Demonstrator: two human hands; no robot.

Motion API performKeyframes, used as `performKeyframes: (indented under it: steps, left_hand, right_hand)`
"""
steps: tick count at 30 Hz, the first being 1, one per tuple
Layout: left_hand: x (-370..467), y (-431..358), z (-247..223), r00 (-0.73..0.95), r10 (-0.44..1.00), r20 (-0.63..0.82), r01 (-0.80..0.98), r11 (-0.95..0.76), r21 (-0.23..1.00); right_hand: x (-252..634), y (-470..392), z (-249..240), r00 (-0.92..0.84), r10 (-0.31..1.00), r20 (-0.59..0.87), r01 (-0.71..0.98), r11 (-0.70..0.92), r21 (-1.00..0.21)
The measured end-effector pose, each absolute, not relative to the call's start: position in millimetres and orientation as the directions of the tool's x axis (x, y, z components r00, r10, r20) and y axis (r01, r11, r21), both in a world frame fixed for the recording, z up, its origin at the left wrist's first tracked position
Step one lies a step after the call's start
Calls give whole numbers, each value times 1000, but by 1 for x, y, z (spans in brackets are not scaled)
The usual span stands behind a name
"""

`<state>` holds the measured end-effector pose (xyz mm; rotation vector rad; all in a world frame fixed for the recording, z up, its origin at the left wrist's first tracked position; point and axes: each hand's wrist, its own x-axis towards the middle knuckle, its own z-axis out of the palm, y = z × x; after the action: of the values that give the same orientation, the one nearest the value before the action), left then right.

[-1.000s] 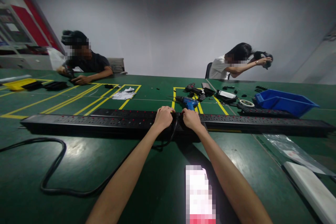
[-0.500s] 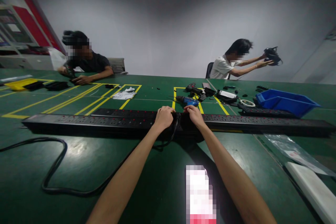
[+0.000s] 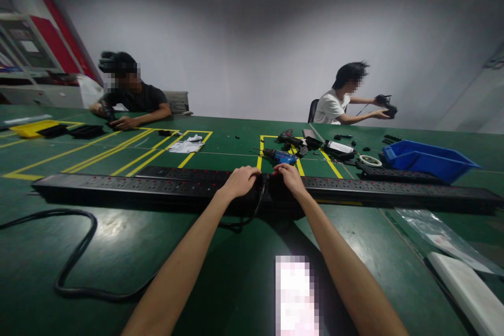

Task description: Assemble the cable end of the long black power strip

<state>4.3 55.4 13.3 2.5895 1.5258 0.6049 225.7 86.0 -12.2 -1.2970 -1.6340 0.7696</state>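
A long black power strip (image 3: 129, 187) with rows of sockets and small red lights lies across the table in front of me. My left hand (image 3: 238, 182) rests over its middle, fingers bent around the body beside a black plug (image 3: 265, 178). From that plug a black cable (image 3: 260, 202) hangs down and loops under my left forearm. Just right of the plug, my right hand (image 3: 290, 179) is closed, thumb and fingers bent together at the dark middle section. Whatever sits between those fingertips is too dark to make out.
Beyond the strip lie a blue power drill (image 3: 284, 157), a second drill (image 3: 289, 139) and a blue bin (image 3: 429, 160). A lit phone (image 3: 295, 294), a white bar (image 3: 464, 286) and a plastic bag (image 3: 441, 236) are nearer. Two people sit opposite.
My left hand has slid slightly left, away from the plug, and its fingers lie flatter. My right hand stays at nearly the same spot. The person at right has lowered the black headset.
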Motion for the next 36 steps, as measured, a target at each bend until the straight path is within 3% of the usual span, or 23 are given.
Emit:
performKeyframes:
  steps: [36]
  left_hand:
    - [4, 57, 8, 435, 875, 212, 867, -470, 165]
  right_hand:
    - [223, 80, -10, -88, 963, 256, 627, 253, -737]
